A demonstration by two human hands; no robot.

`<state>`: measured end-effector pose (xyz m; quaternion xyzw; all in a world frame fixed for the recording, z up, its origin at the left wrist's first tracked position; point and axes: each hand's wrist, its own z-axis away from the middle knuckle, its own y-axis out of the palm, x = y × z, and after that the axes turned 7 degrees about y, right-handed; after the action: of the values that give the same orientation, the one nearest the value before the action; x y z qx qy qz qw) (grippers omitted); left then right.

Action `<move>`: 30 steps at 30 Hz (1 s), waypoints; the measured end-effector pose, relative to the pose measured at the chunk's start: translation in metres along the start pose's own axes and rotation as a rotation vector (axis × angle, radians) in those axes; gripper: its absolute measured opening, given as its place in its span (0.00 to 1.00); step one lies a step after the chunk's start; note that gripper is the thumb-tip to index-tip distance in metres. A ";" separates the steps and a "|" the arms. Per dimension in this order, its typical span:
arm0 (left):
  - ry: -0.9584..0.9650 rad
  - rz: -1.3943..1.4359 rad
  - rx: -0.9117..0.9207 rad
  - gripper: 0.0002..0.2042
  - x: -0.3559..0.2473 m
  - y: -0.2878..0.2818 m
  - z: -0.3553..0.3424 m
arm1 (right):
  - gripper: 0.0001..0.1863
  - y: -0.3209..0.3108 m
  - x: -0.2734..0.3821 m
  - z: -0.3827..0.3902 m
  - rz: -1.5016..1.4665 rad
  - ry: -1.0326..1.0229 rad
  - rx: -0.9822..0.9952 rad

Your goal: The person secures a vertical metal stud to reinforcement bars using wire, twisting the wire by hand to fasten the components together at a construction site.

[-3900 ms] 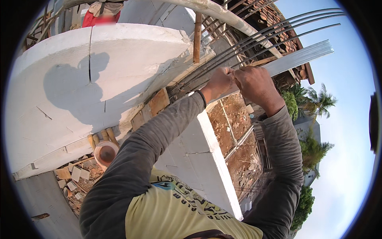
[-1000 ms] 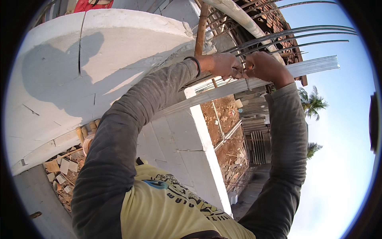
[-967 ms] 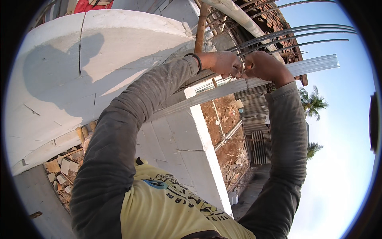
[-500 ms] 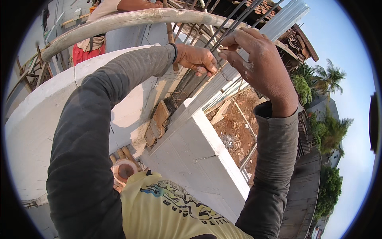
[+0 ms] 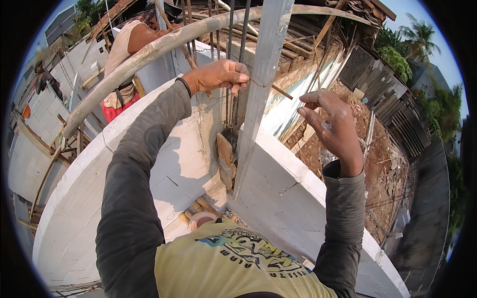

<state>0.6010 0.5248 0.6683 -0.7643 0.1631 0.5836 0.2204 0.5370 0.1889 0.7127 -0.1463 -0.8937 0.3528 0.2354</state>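
My left hand is closed, thumb pressed to finger, beside the upright grey metal channel. From its fingertips a thin wire runs across to the channel's face. Several dark rebar rods rise just behind this hand. To the right of the channel, my right hand hangs in the air with fingers bent, thumb and forefinger apart, and nothing visible between them. A thin brown stick juts out past the channel's edge toward it.
A bent bamboo pole crosses ahead. White block walls meet near the channel's foot, beside boards. A bucket stands below. A co-worker is beyond the pole; another person is far left. Rubble ground lies right.
The view has turned, so the channel now looks nearly upright. My right hand has drawn away from the channel, lower and to the right. My left hand stays beside the channel, fingers still closed.
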 end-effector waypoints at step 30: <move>0.418 -0.110 -0.599 0.13 0.019 0.061 0.008 | 0.13 0.116 -0.009 -0.044 0.194 -0.186 -0.351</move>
<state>0.5687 0.4775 0.6394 -0.9053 -0.0148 0.4240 -0.0199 0.5783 0.2918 0.6571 -0.2373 -0.9410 0.2248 0.0876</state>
